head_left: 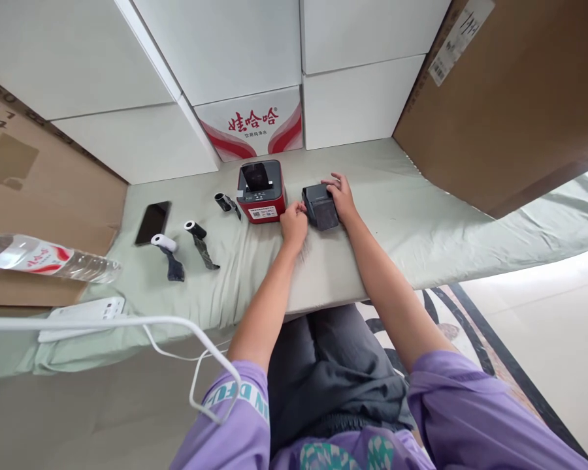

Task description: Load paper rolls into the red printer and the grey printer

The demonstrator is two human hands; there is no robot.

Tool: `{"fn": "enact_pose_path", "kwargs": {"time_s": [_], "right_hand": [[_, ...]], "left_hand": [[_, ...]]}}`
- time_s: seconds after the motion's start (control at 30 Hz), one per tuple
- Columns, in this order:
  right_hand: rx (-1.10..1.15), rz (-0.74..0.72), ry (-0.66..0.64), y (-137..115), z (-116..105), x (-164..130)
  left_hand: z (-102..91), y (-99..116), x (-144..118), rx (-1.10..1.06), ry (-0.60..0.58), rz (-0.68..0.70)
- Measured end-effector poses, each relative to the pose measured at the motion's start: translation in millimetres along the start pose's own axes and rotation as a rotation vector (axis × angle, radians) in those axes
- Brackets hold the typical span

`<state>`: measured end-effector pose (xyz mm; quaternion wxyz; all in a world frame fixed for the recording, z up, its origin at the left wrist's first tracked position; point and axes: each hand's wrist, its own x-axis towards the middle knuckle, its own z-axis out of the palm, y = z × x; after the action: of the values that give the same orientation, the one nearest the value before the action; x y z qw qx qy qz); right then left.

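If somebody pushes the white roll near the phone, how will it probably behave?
The white roll would probably turn, since it is round and lies on its side. Its loose dark strip looks thin and floppy, so it may drag. The wrinkled cloth could slow it.

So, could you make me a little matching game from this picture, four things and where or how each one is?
Things:
1. water bottle
2. phone
3. boxy machine
4. small dark device

Places and looks:
A. red sides, dark top
B. the right hand is at its side
C. clear, cut off by the picture's left edge
D. lies flat, dark screen up

Right pairs: 1-C, 2-D, 3-A, 4-B
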<state>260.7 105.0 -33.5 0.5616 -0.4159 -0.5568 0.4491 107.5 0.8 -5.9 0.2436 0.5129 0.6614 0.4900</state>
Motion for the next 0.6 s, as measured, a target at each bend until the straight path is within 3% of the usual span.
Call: {"fn": "enact_pose_path", "kwargs": {"time_s": [0.6], "right_hand": [[-0.006,0.008,0.008,-3.4,-2.5,-2.4]], "left_hand": [[-5.8,5.6,8.3,0.059,-0.035,-0.073]]}}
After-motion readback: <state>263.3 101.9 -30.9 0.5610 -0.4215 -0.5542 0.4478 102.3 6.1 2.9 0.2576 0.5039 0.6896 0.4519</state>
